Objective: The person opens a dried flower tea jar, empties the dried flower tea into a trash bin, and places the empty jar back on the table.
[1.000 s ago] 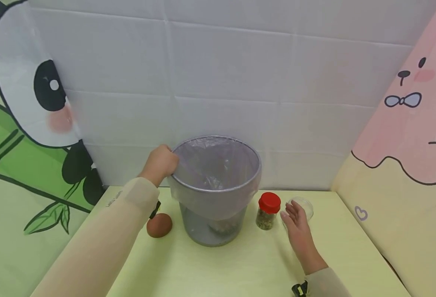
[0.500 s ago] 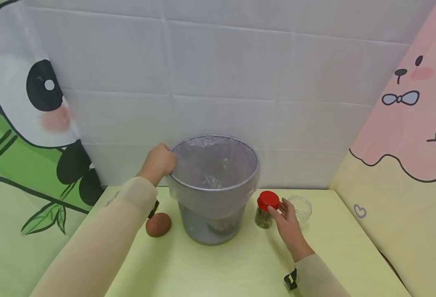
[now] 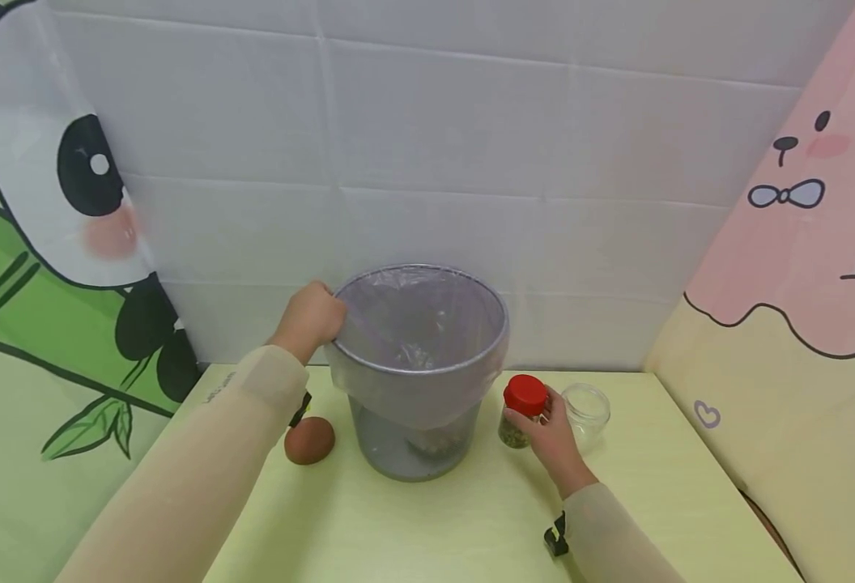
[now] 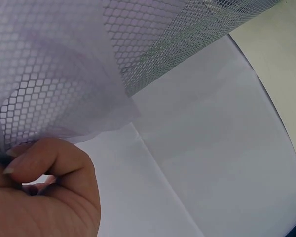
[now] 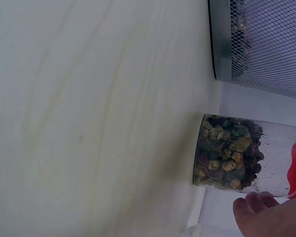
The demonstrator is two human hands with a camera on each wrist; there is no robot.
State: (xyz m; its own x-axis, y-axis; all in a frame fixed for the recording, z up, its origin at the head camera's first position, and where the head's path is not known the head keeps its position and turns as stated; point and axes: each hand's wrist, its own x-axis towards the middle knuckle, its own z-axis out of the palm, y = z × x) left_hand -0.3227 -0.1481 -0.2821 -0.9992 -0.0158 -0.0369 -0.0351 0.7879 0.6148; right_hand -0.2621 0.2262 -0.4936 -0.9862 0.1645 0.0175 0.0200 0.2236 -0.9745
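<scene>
In the head view my left hand [image 3: 313, 320] grips the left rim of a round mesh waste bin [image 3: 416, 453], lined with a thin plastic bag [image 3: 416, 394] folded over the rim. The left wrist view shows curled fingers [image 4: 64, 163] at the bag's edge. My right hand [image 3: 555, 449] is beside a clear jar [image 3: 513, 434] with a red lid [image 3: 525, 395], its thumb overlapping the jar in the head view. Dried brown bits [image 5: 227, 155] fill the lower jar in the right wrist view, where my fingers [image 5: 266, 212] lie along one side without wrapping round.
An open clear glass jar [image 3: 586, 409] stands just right of my right hand. A reddish-brown rounded object [image 3: 309, 440] lies left of the bin. The pale yellow table [image 3: 413, 534] is enclosed by a white back sheet [image 3: 427, 146] and printed side panels.
My right hand has moved left from beside the open glass jar to the red-lidded jar. The left hand keeps its hold on the bin's rim.
</scene>
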